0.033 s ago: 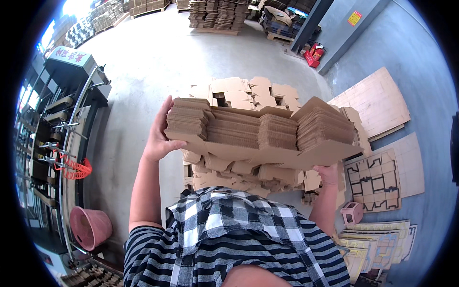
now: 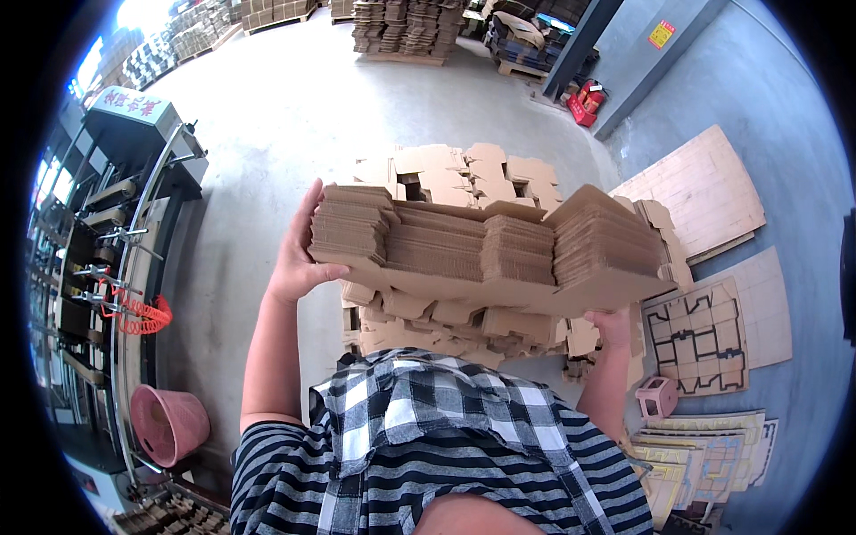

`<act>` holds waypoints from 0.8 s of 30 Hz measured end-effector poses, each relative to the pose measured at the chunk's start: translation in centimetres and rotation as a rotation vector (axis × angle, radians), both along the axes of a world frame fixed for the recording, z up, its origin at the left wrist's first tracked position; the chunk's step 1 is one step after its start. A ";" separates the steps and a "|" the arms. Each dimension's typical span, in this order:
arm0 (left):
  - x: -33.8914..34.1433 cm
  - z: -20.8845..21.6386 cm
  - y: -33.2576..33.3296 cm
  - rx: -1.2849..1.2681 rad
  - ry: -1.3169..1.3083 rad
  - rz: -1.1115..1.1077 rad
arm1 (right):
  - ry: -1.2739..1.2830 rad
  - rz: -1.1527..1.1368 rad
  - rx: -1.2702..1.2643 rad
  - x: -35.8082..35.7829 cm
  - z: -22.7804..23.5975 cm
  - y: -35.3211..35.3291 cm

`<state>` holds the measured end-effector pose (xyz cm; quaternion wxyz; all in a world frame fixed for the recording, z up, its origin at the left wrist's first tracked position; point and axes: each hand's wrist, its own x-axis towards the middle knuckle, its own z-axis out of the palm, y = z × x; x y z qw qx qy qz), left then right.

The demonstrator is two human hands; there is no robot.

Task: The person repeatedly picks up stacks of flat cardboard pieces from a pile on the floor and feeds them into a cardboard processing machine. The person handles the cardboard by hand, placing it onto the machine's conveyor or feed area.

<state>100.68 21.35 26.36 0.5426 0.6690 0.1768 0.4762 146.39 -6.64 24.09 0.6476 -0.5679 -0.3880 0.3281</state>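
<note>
Between my two hands is a thick stack of flat die-cut cardboard sheets (image 2: pixel 437 245), brown, with its layered edges facing up toward me. At its left end, my left hand (image 2: pixel 301 254) grips it, thumb along the near side and fingers round the far side. My right hand (image 2: pixel 612 325) is closed under the lower right corner, its fingers partly hidden by the cardboard. Below and beyond the held stack lie more piles of cut cardboard blanks (image 2: pixel 432 162), partly covered by it.
A machine (image 2: pixel 107 241) with a coiled red hose (image 2: pixel 147 315) stands left, beside a pink basket (image 2: pixel 169 426). Wooden boards (image 2: pixel 704 192) and a cutting die (image 2: pixel 700 339) lean on the right wall, near a pink stool (image 2: pixel 657 397). Pallets of cardboard (image 2: pixel 406 31) and red fire extinguishers (image 2: pixel 588 96) are farther off.
</note>
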 end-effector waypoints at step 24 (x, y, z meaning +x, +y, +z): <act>-0.2 -2.5 0.3 -0.029 0.120 0.004 | -0.125 0.007 -0.123 0.2 -0.6 -0.6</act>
